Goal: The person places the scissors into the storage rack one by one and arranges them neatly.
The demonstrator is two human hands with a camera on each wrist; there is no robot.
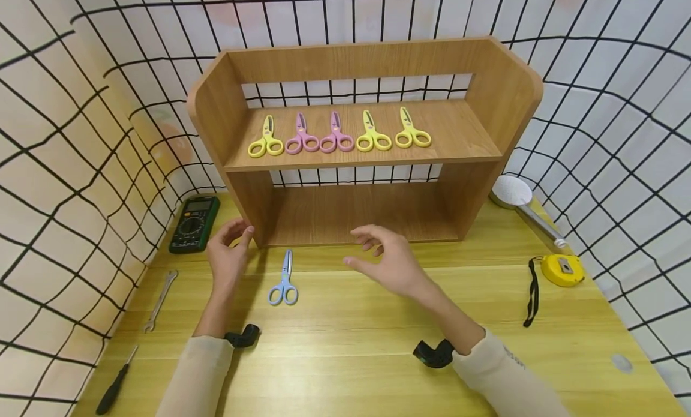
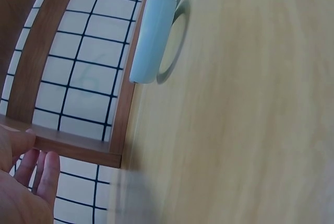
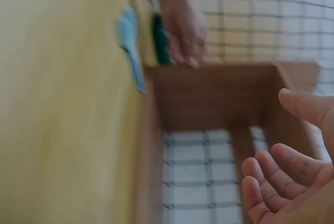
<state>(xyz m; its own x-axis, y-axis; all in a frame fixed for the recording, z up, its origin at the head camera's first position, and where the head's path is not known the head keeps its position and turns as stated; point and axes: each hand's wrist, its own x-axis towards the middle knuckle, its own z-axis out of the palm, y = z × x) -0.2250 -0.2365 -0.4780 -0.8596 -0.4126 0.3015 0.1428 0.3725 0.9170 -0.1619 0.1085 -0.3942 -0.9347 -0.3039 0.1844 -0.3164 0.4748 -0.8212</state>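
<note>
My left hand [image 1: 228, 255] is at the lower left of a two-tier wooden desk shelf [image 1: 356, 162]. In the left wrist view its thumb and fingers [image 2: 48, 177] pinch the front edge of the side panel [image 2: 78, 148]. My right hand [image 1: 391, 261] hovers before the lower tier, fingers loosely curved and holding nothing. On the table between the hands lie blue scissors [image 1: 284, 282], blades toward the shelf. On the upper tier, yellow scissors [image 1: 266, 139], pink scissors [image 1: 301, 135] and more pairs lie in a row, handles facing me.
At the left lie a green multimeter [image 1: 194, 224], a wrench [image 1: 161, 301] and a screwdriver [image 1: 116, 381]. On the right are a strainer-like metal scoop [image 1: 513, 192] and a yellow tape measure [image 1: 562, 270] with a black strap. Black grid panels [image 1: 604, 75] enclose the table.
</note>
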